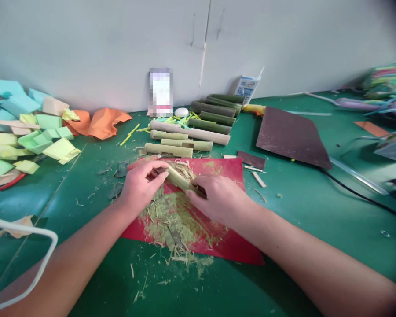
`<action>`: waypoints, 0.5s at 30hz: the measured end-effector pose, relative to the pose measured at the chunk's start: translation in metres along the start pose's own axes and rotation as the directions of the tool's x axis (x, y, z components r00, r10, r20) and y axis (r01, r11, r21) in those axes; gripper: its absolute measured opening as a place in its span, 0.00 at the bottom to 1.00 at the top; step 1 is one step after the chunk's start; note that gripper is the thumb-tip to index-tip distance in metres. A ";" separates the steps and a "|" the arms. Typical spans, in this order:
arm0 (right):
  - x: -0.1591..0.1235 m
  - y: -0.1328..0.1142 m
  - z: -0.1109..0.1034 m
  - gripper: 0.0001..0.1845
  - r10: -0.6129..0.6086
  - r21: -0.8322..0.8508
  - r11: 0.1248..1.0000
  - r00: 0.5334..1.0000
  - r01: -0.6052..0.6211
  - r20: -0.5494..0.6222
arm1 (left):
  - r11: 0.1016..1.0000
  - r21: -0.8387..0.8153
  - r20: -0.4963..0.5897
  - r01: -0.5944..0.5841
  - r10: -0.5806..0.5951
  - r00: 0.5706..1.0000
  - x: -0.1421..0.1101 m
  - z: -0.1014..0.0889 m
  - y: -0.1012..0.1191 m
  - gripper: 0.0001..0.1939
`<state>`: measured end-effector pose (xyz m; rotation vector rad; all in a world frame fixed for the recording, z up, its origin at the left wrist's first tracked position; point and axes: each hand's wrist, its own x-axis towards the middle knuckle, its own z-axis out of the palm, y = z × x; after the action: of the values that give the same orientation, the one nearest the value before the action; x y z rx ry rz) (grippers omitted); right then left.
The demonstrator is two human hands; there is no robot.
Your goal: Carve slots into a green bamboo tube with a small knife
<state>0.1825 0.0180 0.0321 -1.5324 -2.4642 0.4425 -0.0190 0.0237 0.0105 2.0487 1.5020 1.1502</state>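
Note:
A pale green bamboo tube (180, 179) slants between my two hands above a red sheet (232, 246). My left hand (145, 181) pinches its upper left end with thumb and fingers. Wrapped round the lower right end is my right hand (214, 198), its fingertips partly hidden. Behind my left hand lies a red-handled tool (141, 162); its kind is mostly covered. Greenish shavings and dust (176, 220) are spread over the sheet beneath the tube. Just beyond the sheet, several peeled bamboo tubes (168, 149) lie side by side, some with cut openings.
Darker green bamboo tubes (213, 108) lie near the wall, beside a propped phone (161, 93) and a drink carton (247, 89). Folded coloured papers (29, 136) and orange paper (102, 123) spread over the left. A dark brown board (292, 136) rests at right.

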 end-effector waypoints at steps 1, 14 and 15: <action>0.000 0.000 0.001 0.13 -0.003 0.008 1.000 1.000 0.003 0.002 | 1.000 -0.014 0.003 0.011 -0.011 1.000 0.000 0.000 0.000 0.09; -0.006 0.002 0.004 0.11 -0.077 -0.006 0.997 0.996 0.076 -0.052 | 0.995 0.082 0.008 -0.063 0.063 0.998 0.002 0.001 0.000 0.09; -0.006 0.002 0.005 0.10 -0.085 -0.002 0.996 0.995 0.085 -0.055 | 0.991 0.097 0.017 -0.089 0.088 0.996 0.002 0.001 0.000 0.09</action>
<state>0.1857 0.0127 0.0268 -1.4139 -2.4763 0.3809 -0.0182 0.0263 0.0106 2.2035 1.5024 1.1138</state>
